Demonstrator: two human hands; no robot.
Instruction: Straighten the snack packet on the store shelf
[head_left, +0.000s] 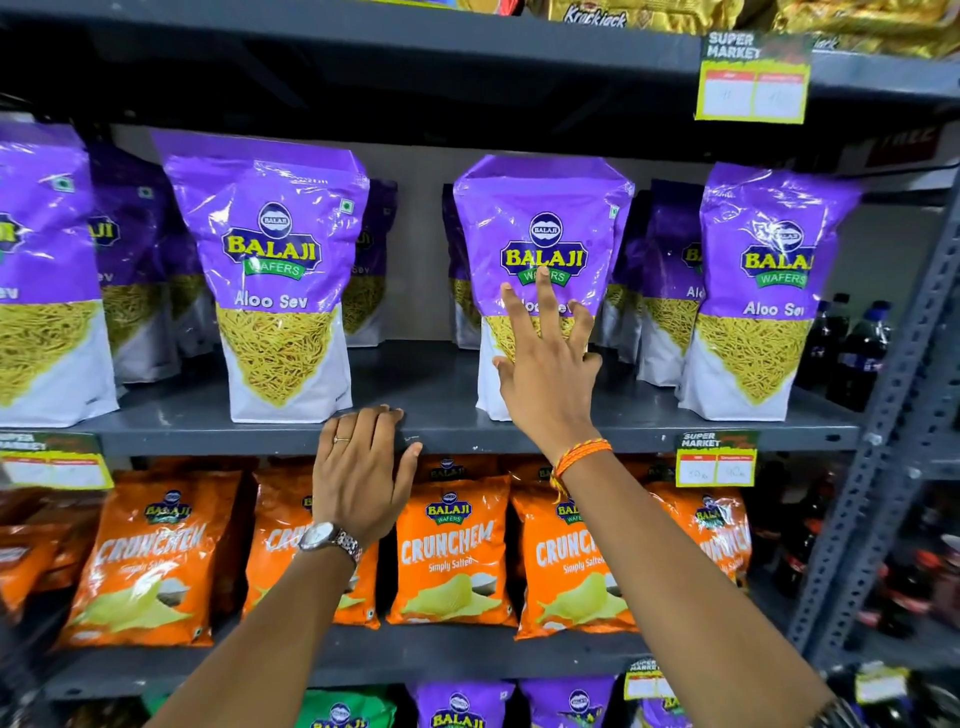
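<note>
A purple Balaji Aloo Sev snack packet (540, 218) stands upright on the grey middle shelf (447, 410), right of centre. My right hand (545, 364) is raised in front of its lower half with fingers spread apart, fingertips at or just off the packet's face; I cannot tell whether they touch. It holds nothing. My left hand (363, 467) rests flat on the shelf's front edge, fingers over the lip, just right of another purple packet (275, 270).
More purple Aloo Sev packets (769, 291) stand along the same shelf and behind. Orange Crunchem packets (452, 551) fill the shelf below. Price tags (753, 78) hang from shelf edges. Dark bottles (852, 353) and a perforated metal upright (893, 415) stand at right.
</note>
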